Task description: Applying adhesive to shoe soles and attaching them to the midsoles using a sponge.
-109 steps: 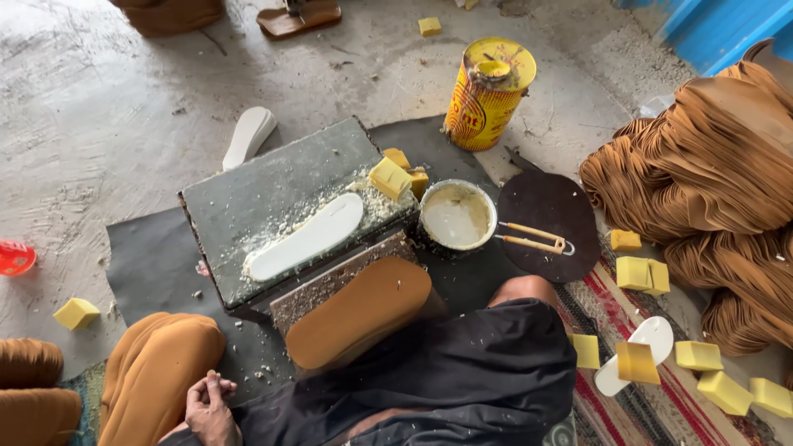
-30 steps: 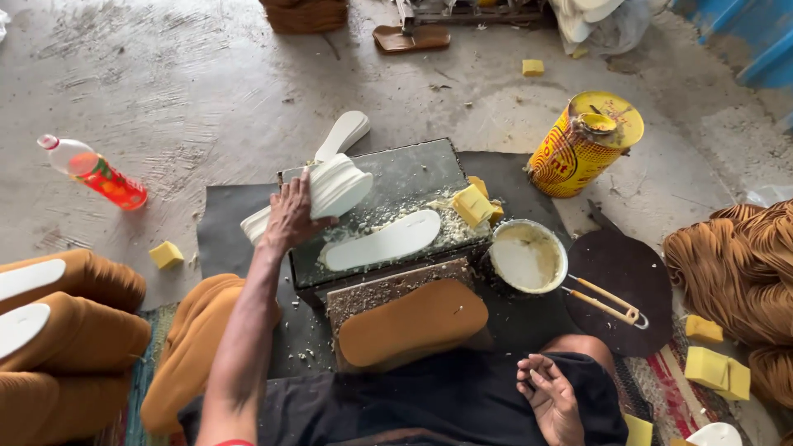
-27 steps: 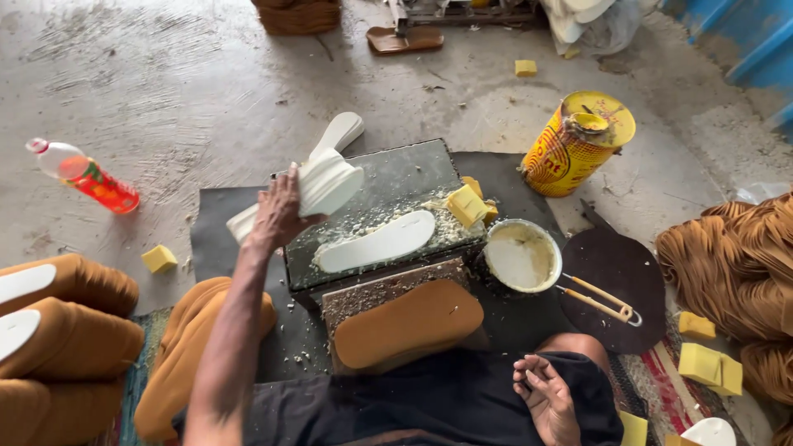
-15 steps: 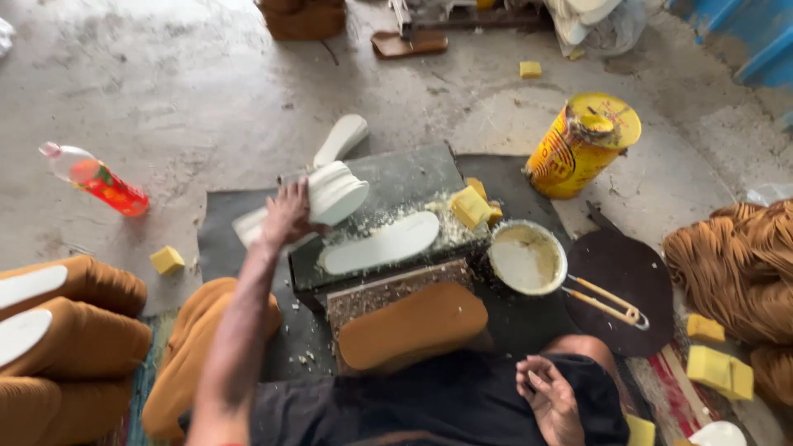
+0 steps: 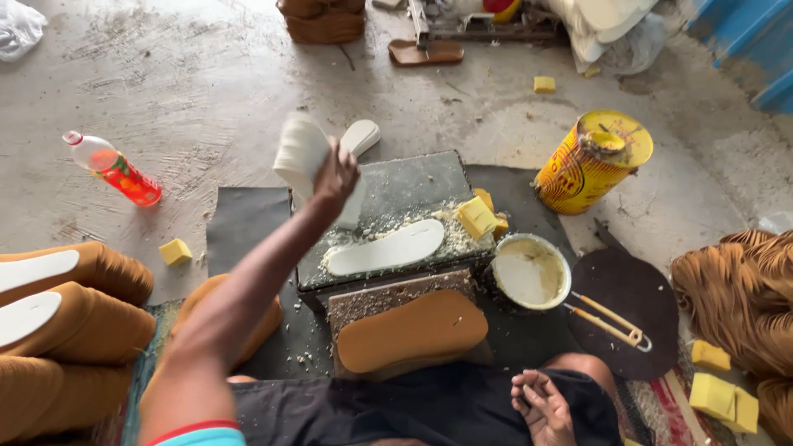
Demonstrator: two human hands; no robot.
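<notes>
Insoles, a white stack (image 5: 307,162) of them, are clenched in my left hand (image 5: 334,175), fingers wrapped tight round the bundle, held up over the far left corner of the dark work surface (image 5: 413,177). Can't count how many are in the stack, it's blurry. One more white insole (image 5: 385,248) lies flat on the surface with crumbs of scrap all around it, and another pokes out behind the stack. My right hand (image 5: 541,405) is just resting on my lap, palm up, fingers loosely curled, grip released and holding nothing.

Around me: a brown sole (image 5: 411,329) leans on the near side of the surface, a white bowl of glue (image 5: 530,271) sits just right of it with a brush (image 5: 610,320) lying on a dark round mat. One yellow tin (image 5: 593,162) stands further back. Two yellow sponge blocks (image 5: 481,216) sit on the surface's right edge, one lies on the floor to my left, one far back, and three more are by my right knee. One plastic bottle (image 5: 113,168) of red drink lies on the concrete floor to the left. Brown sole piles on both sides.
</notes>
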